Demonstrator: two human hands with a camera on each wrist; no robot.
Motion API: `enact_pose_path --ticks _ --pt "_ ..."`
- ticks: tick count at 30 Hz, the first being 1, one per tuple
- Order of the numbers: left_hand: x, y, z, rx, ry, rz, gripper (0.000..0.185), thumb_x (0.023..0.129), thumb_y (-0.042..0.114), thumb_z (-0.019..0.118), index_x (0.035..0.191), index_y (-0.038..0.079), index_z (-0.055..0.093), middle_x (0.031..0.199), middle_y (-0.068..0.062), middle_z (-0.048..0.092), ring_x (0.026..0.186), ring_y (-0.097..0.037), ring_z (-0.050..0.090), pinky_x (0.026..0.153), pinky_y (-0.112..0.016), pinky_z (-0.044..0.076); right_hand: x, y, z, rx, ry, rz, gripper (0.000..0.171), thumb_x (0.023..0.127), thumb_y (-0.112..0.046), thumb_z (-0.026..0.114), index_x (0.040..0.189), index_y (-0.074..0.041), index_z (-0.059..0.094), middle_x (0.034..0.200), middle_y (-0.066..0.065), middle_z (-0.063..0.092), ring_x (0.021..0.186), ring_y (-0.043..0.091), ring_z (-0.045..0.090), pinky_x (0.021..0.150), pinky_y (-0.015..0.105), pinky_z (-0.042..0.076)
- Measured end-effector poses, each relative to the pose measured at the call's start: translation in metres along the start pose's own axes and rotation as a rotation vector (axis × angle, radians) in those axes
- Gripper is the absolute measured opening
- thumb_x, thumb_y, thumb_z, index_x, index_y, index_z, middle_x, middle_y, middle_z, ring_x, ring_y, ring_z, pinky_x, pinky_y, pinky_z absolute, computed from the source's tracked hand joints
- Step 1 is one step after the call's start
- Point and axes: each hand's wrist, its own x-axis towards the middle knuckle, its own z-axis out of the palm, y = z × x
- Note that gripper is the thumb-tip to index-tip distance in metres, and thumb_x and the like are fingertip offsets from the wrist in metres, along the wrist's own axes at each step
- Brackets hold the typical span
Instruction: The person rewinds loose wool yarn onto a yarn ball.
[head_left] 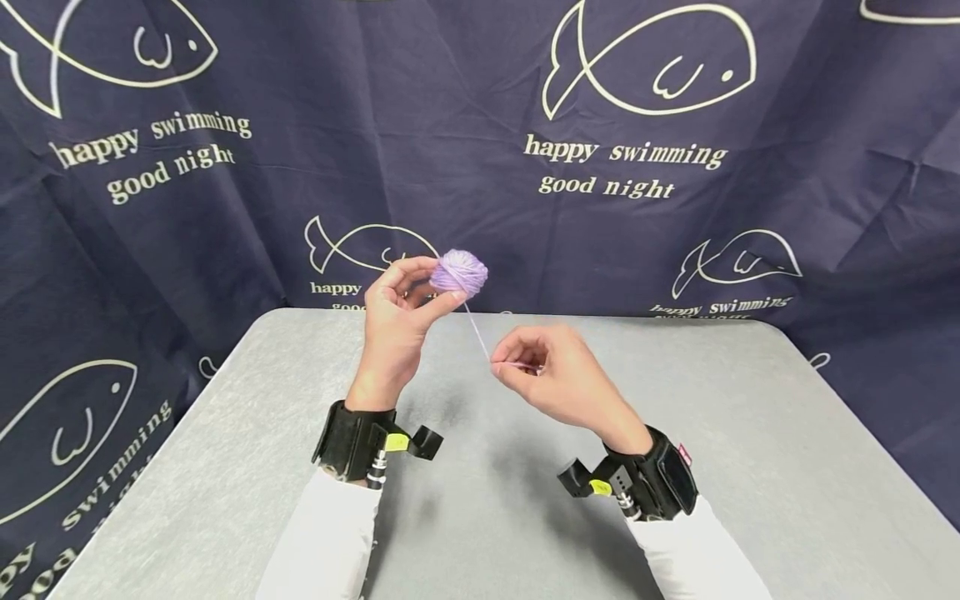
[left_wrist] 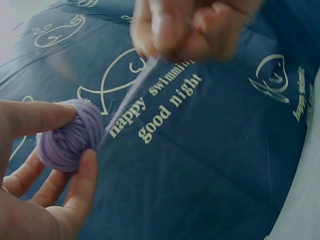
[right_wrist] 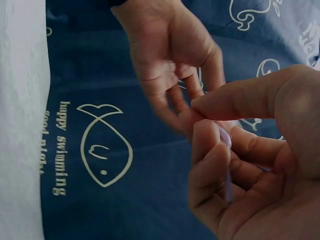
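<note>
A small ball of lilac yarn (head_left: 461,273) is held up above the table's far edge in my left hand (head_left: 397,327), between thumb and fingertips. In the left wrist view the wound strands of the yarn ball (left_wrist: 72,135) show clearly between the fingers. From the ball a taut strand of yarn (head_left: 477,331) runs down to my right hand (head_left: 558,371), lower and to the right. That hand pinches the strand between thumb and curled fingers; a short length of yarn (right_wrist: 228,185) lies across its palm in the right wrist view, where the ball is hidden.
Both hands are above a grey table (head_left: 480,517). Behind it hangs a dark blue cloth (head_left: 450,125) printed with white fish and lettering. Black wrist straps with small cameras are on both wrists, below white sleeves (head_left: 322,542).
</note>
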Motion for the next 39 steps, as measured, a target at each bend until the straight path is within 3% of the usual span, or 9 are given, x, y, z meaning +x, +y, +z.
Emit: enact_pose_path --ticks 3,6,12,18,23,29,32,36,39 --pt "0.001 -0.003 0.0 0.112 -0.002 0.012 0.042 0.073 -0.021 0.075 0.1 0.01 0.07 0.103 -0.006 0.068 0.084 -0.015 0.065 0.071 -0.023 0.057 -0.003 -0.004 -0.004 -0.02 0.022 -0.017 0.01 0.088 -0.002 0.071 0.086 -0.012 0.074 0.077 -0.007 0.067 0.068 0.011 0.063 0.062 0.026 0.054" --pt "0.001 -0.005 0.0 0.213 -0.023 0.021 0.04 0.071 -0.019 0.077 0.103 0.002 0.069 0.107 -0.008 0.067 0.086 -0.014 0.065 0.071 -0.023 0.056 -0.005 -0.008 -0.009 -0.011 0.049 -0.034 0.011 0.088 -0.001 0.071 0.086 -0.012 0.074 0.077 -0.007 0.067 0.07 0.011 0.064 0.063 0.026 0.054" --pt "-0.001 -0.007 0.001 0.387 -0.123 0.026 0.04 0.072 -0.016 0.079 0.11 -0.007 0.066 0.114 -0.011 0.065 0.091 -0.019 0.066 0.078 -0.029 0.06 -0.006 -0.011 -0.018 0.052 0.129 -0.085 0.012 0.087 0.001 0.073 0.087 -0.011 0.074 0.076 -0.005 0.067 0.068 0.015 0.06 0.061 0.025 0.051" --pt "-0.004 -0.007 0.004 0.499 -0.347 -0.011 0.037 0.074 -0.015 0.078 0.108 -0.006 0.067 0.109 -0.017 0.067 0.095 -0.031 0.068 0.08 -0.036 0.062 -0.006 -0.007 -0.027 0.139 0.228 -0.146 0.009 0.087 0.004 0.074 0.089 -0.004 0.075 0.077 0.001 0.068 0.066 0.016 0.056 0.059 0.023 0.049" --pt "-0.008 -0.008 0.008 0.541 -0.544 -0.073 0.036 0.074 -0.014 0.078 0.106 0.0 0.069 0.108 -0.011 0.067 0.094 -0.027 0.067 0.08 -0.036 0.062 -0.004 -0.002 -0.034 0.172 0.303 -0.179 0.008 0.087 0.006 0.073 0.091 -0.001 0.075 0.076 0.006 0.069 0.06 0.014 0.052 0.053 0.023 0.044" --pt "-0.012 -0.006 0.008 0.473 -0.759 -0.108 0.037 0.074 -0.011 0.079 0.106 0.005 0.069 0.107 -0.007 0.066 0.095 -0.024 0.066 0.081 -0.038 0.062 0.0 0.005 -0.039 0.178 0.32 -0.168 0.008 0.087 0.006 0.075 0.091 -0.001 0.076 0.079 0.007 0.071 0.063 0.015 0.058 0.054 0.023 0.044" --pt "-0.012 -0.003 0.009 0.377 -0.827 -0.122 0.036 0.074 -0.011 0.08 0.106 0.002 0.068 0.106 -0.008 0.065 0.096 -0.026 0.066 0.08 -0.042 0.062 0.002 0.01 -0.041 0.194 0.319 -0.141 0.008 0.086 0.005 0.076 0.092 -0.001 0.076 0.079 0.008 0.071 0.064 0.016 0.06 0.052 0.022 0.044" --pt "-0.012 -0.001 0.01 0.19 -0.842 -0.134 0.039 0.074 -0.015 0.078 0.109 -0.006 0.064 0.107 -0.011 0.065 0.099 -0.027 0.065 0.081 -0.048 0.061 0.004 0.018 -0.039 0.256 0.304 -0.072 0.007 0.088 0.002 0.076 0.094 0.0 0.076 0.079 0.01 0.071 0.064 0.017 0.06 0.052 0.022 0.045" --pt "-0.013 0.0 0.012 0.042 -0.795 -0.142 0.043 0.072 -0.021 0.076 0.11 -0.004 0.064 0.111 -0.01 0.065 0.103 -0.025 0.065 0.085 -0.047 0.06 0.005 0.024 -0.036 0.32 0.26 -0.024 0.008 0.089 0.002 0.074 0.098 0.003 0.075 0.082 0.008 0.072 0.066 0.015 0.062 0.058 0.023 0.051"
